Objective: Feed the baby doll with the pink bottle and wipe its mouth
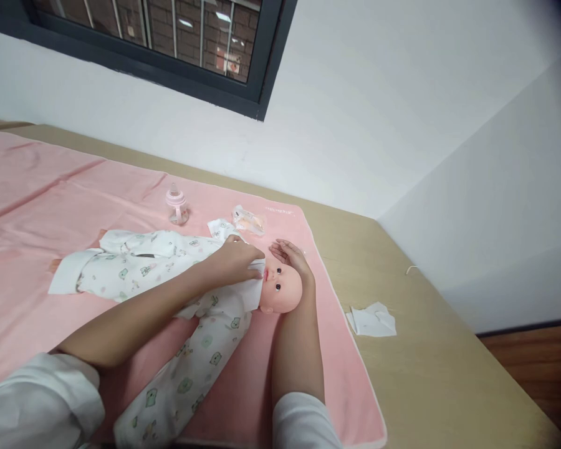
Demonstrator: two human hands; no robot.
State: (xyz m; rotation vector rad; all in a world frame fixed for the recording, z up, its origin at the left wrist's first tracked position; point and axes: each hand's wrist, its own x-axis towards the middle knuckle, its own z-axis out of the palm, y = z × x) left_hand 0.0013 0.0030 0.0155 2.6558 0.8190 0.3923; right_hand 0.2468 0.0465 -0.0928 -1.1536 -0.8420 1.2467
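No wording is showing clearly enough to read. A faint pale line of marking (278, 210) is sitting near the far edge of the pink towelling mat (75, 206), and a red-and-white sign (234, 62) is showing through the dark-framed window (187, 31), both too small and blurred to make out. The small green figures on the white baby suit (135, 268) are likewise looking too tiny to tell as letters.

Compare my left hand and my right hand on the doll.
The left hand lies on the doll's white collar, fingers curled; the right hand rests on the doll's bare head, fingers stretched out. The left forearm crosses over the doll's body; the right forearm lies beside the head, over the pink blanket. Both touch the doll and have white sleeves.
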